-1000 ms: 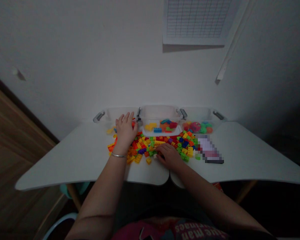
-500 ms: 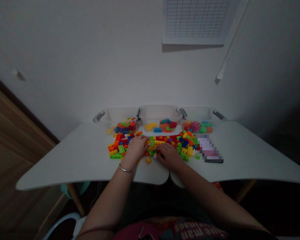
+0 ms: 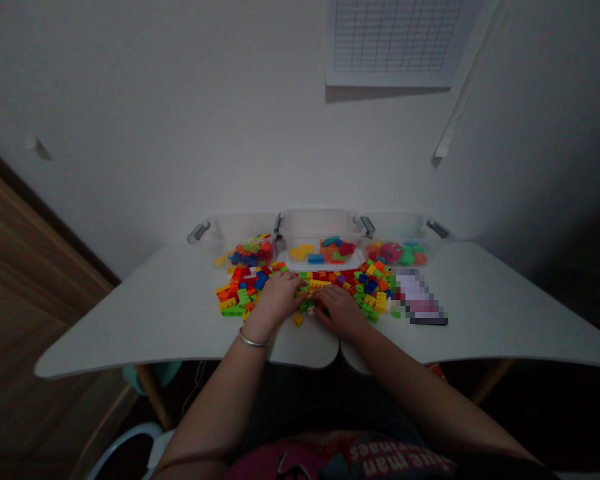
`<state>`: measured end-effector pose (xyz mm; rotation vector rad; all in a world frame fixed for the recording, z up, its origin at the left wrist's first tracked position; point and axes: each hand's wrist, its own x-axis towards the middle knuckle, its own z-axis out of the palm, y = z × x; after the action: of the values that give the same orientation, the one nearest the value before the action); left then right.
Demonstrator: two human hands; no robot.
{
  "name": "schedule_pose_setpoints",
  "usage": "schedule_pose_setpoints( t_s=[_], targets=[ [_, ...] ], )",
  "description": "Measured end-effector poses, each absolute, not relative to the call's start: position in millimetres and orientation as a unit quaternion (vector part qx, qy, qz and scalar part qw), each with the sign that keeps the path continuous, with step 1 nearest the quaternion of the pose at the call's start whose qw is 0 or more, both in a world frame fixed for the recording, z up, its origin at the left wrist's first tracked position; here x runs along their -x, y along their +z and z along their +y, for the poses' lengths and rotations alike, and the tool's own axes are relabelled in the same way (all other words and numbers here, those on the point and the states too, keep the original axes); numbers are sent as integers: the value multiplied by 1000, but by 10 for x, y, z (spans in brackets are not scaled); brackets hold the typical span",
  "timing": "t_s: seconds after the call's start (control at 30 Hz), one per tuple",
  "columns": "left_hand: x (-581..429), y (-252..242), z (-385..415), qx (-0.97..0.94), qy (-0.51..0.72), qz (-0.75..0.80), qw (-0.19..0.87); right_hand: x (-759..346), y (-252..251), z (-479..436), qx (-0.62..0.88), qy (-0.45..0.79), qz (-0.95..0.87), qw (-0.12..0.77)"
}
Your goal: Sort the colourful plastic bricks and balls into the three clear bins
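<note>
A heap of small coloured toy bricks (image 3: 365,288) lies on the white table (image 3: 145,313) in front of me. My left hand (image 3: 275,303), with a bangle on the wrist, rests on the middle of the heap with its fingers curled down among the bricks. My right hand (image 3: 339,312) lies just to its right, fingers also bent onto the bricks. The fingertips of both hands meet near a green brick (image 3: 306,305). What either hand grips is too small to see. A single yellow brick (image 3: 297,320) sits loose near the table's front edge.
Three clear plastic bins stand along the wall: the left bin (image 3: 220,230), the middle bin (image 3: 320,223) and the right bin (image 3: 405,227), each with some coloured pieces. A blurred-out flat object (image 3: 420,300) lies right of the heap.
My left hand drew back from the left bin to the middle of the heap, beside my right hand. The right hand has hardly moved.
</note>
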<state>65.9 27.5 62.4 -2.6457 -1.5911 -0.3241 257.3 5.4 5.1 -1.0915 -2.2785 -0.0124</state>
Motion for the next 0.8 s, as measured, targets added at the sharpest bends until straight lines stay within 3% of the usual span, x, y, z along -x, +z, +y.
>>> schedule_pose_setpoints(
  t_s=[0.8],
  targets=[
    [-660,571,338,800,-128,-585,-27,-2581,42,60,408,2,-858,314]
  ],
)
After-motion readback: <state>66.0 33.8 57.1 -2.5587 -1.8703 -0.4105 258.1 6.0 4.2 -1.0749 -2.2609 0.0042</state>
